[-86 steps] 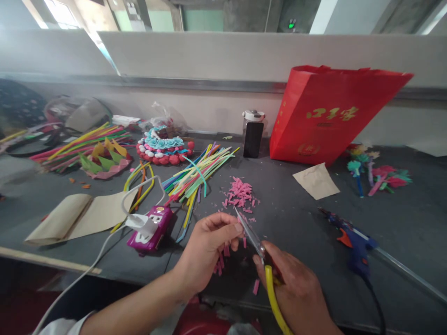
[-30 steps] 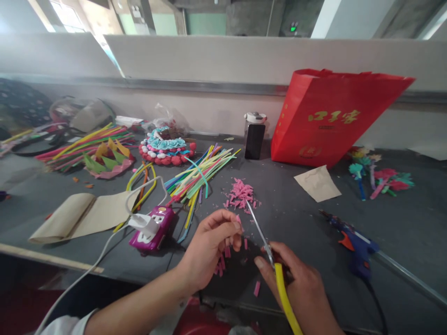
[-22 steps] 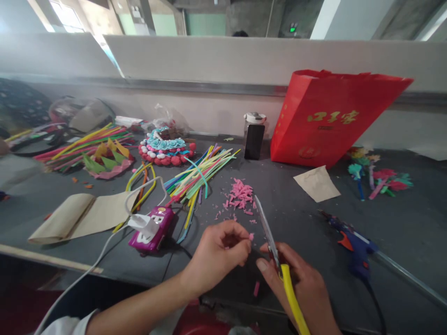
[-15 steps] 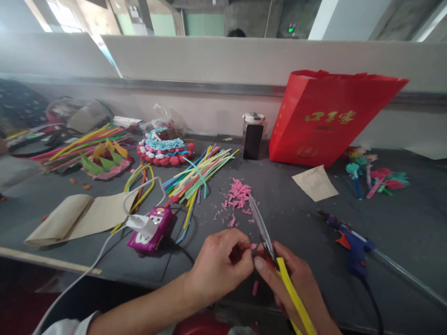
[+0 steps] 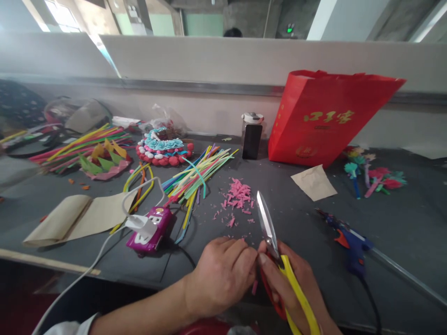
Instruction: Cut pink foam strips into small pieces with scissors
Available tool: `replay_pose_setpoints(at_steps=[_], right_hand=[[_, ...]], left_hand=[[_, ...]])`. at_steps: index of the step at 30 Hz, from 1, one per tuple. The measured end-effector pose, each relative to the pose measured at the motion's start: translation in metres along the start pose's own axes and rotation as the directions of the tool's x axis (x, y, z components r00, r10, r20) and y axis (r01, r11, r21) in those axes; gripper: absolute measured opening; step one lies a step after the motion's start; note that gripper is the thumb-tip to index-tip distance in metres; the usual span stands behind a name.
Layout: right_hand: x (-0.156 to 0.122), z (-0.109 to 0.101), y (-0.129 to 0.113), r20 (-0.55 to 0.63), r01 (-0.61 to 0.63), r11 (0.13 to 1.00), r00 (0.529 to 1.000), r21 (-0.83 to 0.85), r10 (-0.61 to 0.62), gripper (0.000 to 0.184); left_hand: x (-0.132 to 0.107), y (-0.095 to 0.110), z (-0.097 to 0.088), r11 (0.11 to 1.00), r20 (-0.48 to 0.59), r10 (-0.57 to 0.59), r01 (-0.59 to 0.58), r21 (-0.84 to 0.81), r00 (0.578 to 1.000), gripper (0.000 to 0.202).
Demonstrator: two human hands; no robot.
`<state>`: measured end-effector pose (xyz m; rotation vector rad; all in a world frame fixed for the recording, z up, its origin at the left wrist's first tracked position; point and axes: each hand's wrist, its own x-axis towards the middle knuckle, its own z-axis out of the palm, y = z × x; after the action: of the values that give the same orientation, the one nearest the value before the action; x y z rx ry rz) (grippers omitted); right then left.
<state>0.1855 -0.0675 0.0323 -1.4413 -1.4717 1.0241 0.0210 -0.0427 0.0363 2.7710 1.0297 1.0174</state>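
My right hand [image 5: 295, 279] is wrapped round a pair of scissors [image 5: 267, 223] with one yellow and one red handle. The blades lie nearly together and point away from me over the table. Just left of it, my left hand [image 5: 223, 272] is closed, knuckles up, its fingertips close to the right fingers. Whatever it may hold is hidden. A short pink strip [image 5: 254, 287] shows below, between the two hands. Beyond them lies a small heap of cut pink pieces [image 5: 238, 193], with tiny scraps scattered round it.
A glue gun [image 5: 349, 242] lies at right, near brown paper [image 5: 314, 182] and a red bag [image 5: 324, 121]. A phone [image 5: 252, 142] leans on a bottle. Left are coloured strips [image 5: 202, 174], a purple power socket [image 5: 150, 230] with white cable, and a paper roll [image 5: 66, 216].
My left hand has turned over and its fingers have curled in more tightly. The scissors have swung slightly right, and their red handle now shows more.
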Motion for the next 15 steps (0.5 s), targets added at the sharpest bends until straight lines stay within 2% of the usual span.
replay_pose_setpoints(at_steps=[1,3,5,7,8,10,12,15], right_hand=[[0.000,-0.001,-0.001,-0.001,-0.011,1.000,1.000,0.000,0.011,0.031],[0.002,-0.004,-0.003,-0.003,-0.020,1.000,1.000,-0.013,0.019,0.031],[0.003,-0.006,-0.005,0.004,-0.025,0.999,1.000,-0.034,0.025,0.031],[0.005,-0.007,-0.007,0.011,-0.006,0.999,1.000,-0.049,0.007,0.029],[0.005,-0.007,-0.008,0.013,0.010,0.999,1.000,-0.054,-0.010,0.029],[0.005,-0.007,-0.008,0.013,0.045,0.997,0.999,-0.058,-0.044,0.028],[0.005,-0.007,-0.008,0.026,0.052,0.997,0.998,-0.058,-0.050,0.028],[0.004,-0.006,-0.005,0.058,0.047,0.997,0.997,-0.057,-0.044,0.028]], left_hand=[[0.001,0.000,-0.001,0.996,0.009,-0.049,0.049,-0.072,0.999,0.011],[0.005,-0.001,-0.005,0.941,0.057,-0.223,0.230,-0.246,0.973,0.011],[0.011,-0.004,-0.010,0.796,0.166,-0.428,0.458,-0.395,0.888,0.012],[0.016,-0.007,-0.014,0.611,0.308,-0.533,0.610,-0.504,0.788,0.011],[0.017,-0.008,-0.015,0.525,0.371,-0.547,0.653,-0.545,0.750,0.010],[0.017,-0.010,-0.014,0.398,0.467,-0.534,0.697,-0.597,0.705,0.012],[0.015,-0.010,-0.011,0.344,0.516,-0.514,0.716,-0.608,0.685,0.013],[0.011,-0.008,-0.007,0.326,0.546,-0.503,0.732,-0.598,0.670,0.011]])
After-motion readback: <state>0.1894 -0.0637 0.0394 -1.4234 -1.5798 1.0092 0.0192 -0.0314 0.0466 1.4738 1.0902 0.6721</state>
